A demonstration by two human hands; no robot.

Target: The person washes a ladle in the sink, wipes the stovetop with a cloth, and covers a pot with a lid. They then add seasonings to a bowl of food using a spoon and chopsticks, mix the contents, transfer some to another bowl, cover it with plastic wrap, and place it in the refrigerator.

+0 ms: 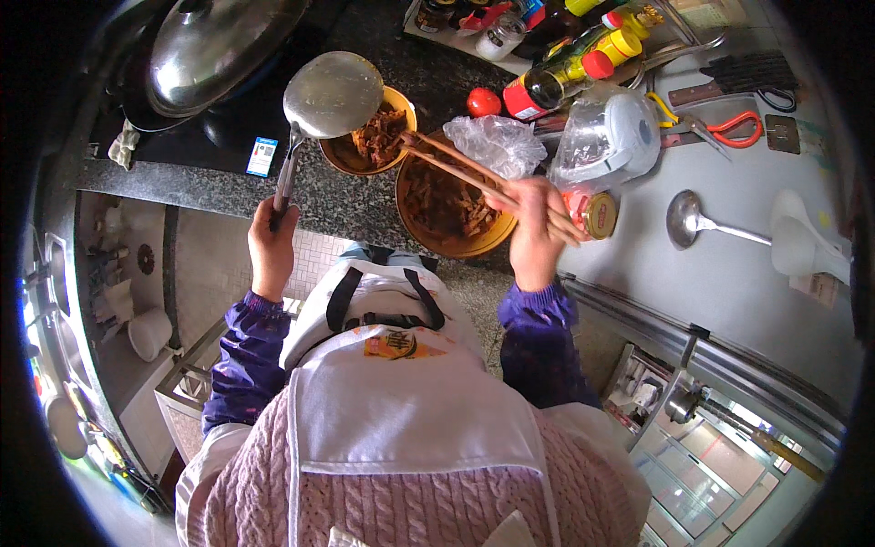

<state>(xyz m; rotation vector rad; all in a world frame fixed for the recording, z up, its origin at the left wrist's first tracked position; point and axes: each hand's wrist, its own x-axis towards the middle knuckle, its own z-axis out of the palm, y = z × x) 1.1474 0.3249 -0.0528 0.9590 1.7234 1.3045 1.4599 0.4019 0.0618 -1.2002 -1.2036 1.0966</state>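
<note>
My left hand grips the handle of a metal wok spatula, whose broad blade hangs over the far-left part of a small yellow bowl. Dark reddish-brown food strips fill that bowl. In my right hand is a pair of wooden chopsticks, their tips near the small bowl's right rim and seemingly on a bit of food. Beneath the chopsticks stands a larger yellow bowl, with similar strips in dark sauce. Both bowls rest on the speckled stone counter.
A lidded wok stands at the far left. Right of the bowls are a crumpled plastic bag, a tomato, a sauce bottle and a gold-lidded jar. Farther right lie orange-handled scissors, a cleaver and a ladle.
</note>
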